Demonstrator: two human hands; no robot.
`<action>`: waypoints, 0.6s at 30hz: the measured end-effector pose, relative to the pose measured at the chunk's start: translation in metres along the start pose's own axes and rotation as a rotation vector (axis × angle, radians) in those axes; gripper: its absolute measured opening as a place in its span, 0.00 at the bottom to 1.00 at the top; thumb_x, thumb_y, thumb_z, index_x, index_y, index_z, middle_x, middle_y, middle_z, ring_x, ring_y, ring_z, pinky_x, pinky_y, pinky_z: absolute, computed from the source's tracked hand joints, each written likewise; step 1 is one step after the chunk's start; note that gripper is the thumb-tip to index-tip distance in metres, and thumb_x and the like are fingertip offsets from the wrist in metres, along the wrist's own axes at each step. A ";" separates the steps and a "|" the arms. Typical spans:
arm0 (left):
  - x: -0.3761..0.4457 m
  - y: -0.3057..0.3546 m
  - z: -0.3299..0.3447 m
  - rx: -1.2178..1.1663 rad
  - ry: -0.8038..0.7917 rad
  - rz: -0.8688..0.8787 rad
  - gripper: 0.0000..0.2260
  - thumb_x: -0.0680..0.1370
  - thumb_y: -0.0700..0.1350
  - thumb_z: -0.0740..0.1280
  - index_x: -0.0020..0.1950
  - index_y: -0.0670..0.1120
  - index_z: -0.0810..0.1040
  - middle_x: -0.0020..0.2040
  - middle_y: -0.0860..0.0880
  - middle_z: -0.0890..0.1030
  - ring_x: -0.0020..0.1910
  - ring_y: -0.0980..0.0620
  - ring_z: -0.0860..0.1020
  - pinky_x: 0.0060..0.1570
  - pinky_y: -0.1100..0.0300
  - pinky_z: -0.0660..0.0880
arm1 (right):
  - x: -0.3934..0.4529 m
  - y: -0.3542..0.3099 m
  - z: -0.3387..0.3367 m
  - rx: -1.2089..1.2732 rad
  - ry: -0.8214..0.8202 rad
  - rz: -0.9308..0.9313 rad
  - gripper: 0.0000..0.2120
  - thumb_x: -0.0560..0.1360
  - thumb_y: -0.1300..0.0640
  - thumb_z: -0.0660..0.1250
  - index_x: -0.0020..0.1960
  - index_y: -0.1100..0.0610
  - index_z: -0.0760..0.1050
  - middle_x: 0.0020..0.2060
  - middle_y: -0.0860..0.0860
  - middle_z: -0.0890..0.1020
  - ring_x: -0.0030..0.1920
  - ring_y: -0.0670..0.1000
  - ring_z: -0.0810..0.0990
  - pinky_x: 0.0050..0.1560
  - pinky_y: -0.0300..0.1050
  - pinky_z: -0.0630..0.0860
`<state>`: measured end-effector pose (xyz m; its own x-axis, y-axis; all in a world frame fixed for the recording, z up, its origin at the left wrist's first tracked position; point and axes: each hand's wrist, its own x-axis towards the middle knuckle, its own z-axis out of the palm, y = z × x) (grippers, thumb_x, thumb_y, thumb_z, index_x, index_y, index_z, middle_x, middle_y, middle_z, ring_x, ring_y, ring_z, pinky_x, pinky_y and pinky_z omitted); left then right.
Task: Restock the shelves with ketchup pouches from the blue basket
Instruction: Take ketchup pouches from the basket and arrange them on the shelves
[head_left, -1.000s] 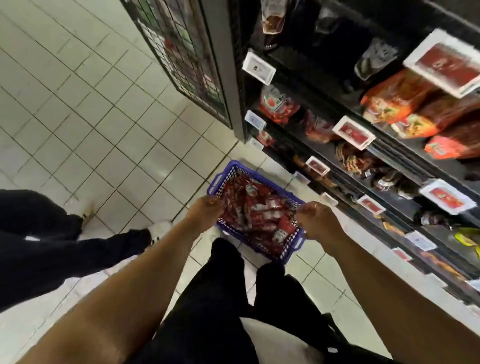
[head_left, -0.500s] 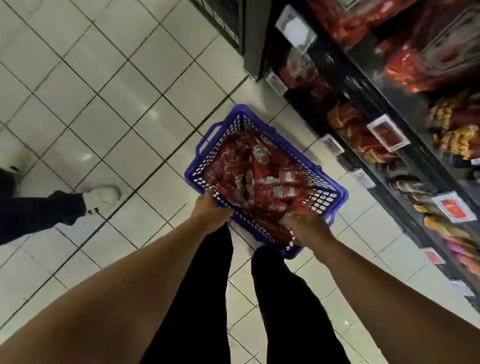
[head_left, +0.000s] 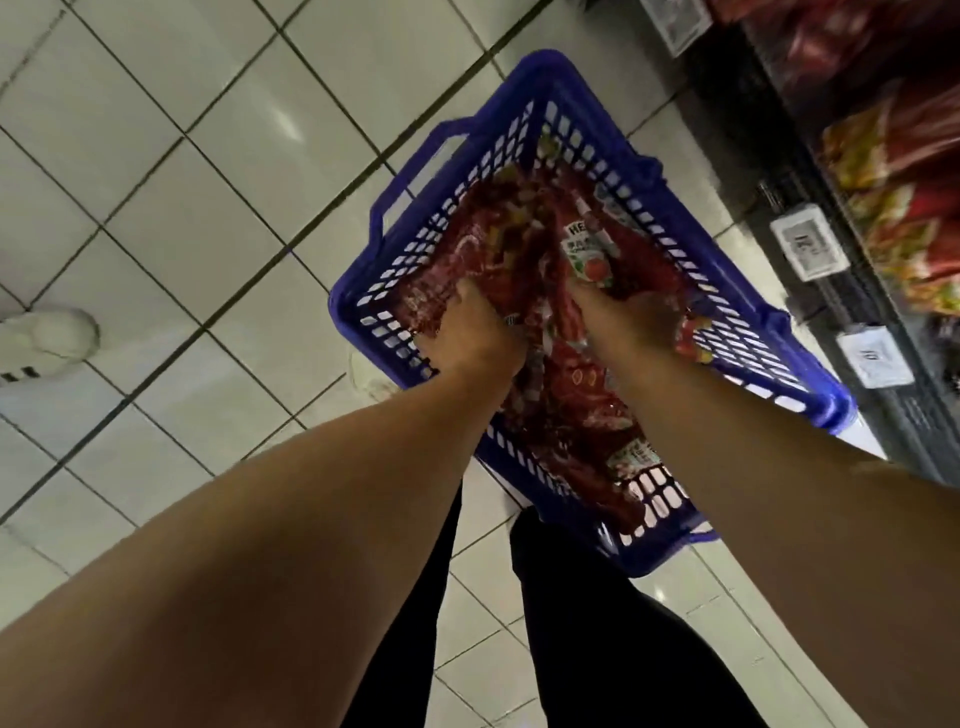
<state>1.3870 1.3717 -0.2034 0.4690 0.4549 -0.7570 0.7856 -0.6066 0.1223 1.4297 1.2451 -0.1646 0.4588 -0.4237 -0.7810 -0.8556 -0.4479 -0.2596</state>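
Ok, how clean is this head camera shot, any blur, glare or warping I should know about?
Head view: dim overall, with the forearms and trousers in shadow; pale glare streaks on the floor tiles; motion blur smears the shelf packets and most ketchup pouches; wide-angle warping bends the tile lines and stretches the blue basket. Both hands, left and right, are soft-edged, so their grip is unclear.

I see a blue basket (head_left: 415, 218) with a lattice of small slots in its walls, filled with dark red ketchup pouches (head_left: 587, 249) — one carries a white and green label with a red tomato. The floor (head_left: 156, 171) is pale grey-white tile with dark grout lines. Black trousers (head_left: 597, 639) below; a white shoe (head_left: 44, 338) at left — red and yellow packs (head_left: 904, 208) on black shelves (head_left: 753, 135), white price tags (head_left: 808, 249)
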 end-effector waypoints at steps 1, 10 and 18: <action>0.000 0.002 0.004 0.017 0.044 0.009 0.31 0.71 0.59 0.72 0.70 0.51 0.66 0.62 0.49 0.78 0.64 0.44 0.76 0.70 0.38 0.59 | 0.001 0.000 0.001 0.013 -0.006 0.002 0.53 0.58 0.27 0.73 0.73 0.58 0.72 0.69 0.55 0.78 0.68 0.56 0.76 0.70 0.44 0.69; 0.016 -0.012 -0.014 -0.106 -0.070 0.169 0.15 0.74 0.58 0.72 0.57 0.52 0.84 0.50 0.50 0.85 0.50 0.47 0.82 0.53 0.51 0.80 | 0.005 -0.016 -0.025 0.170 -0.555 0.233 0.23 0.67 0.48 0.79 0.58 0.56 0.81 0.51 0.53 0.86 0.51 0.55 0.85 0.55 0.51 0.81; -0.016 -0.015 -0.035 -0.263 -0.071 0.236 0.11 0.83 0.48 0.61 0.53 0.47 0.83 0.48 0.50 0.82 0.48 0.48 0.79 0.50 0.57 0.74 | -0.034 0.012 -0.070 0.549 -0.815 0.156 0.26 0.62 0.61 0.79 0.59 0.60 0.78 0.47 0.58 0.86 0.46 0.58 0.87 0.44 0.55 0.83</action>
<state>1.3816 1.3969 -0.1708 0.6282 0.2703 -0.7296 0.7402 -0.4966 0.4534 1.4203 1.1993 -0.1012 0.2028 0.3153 -0.9271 -0.9791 0.0803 -0.1868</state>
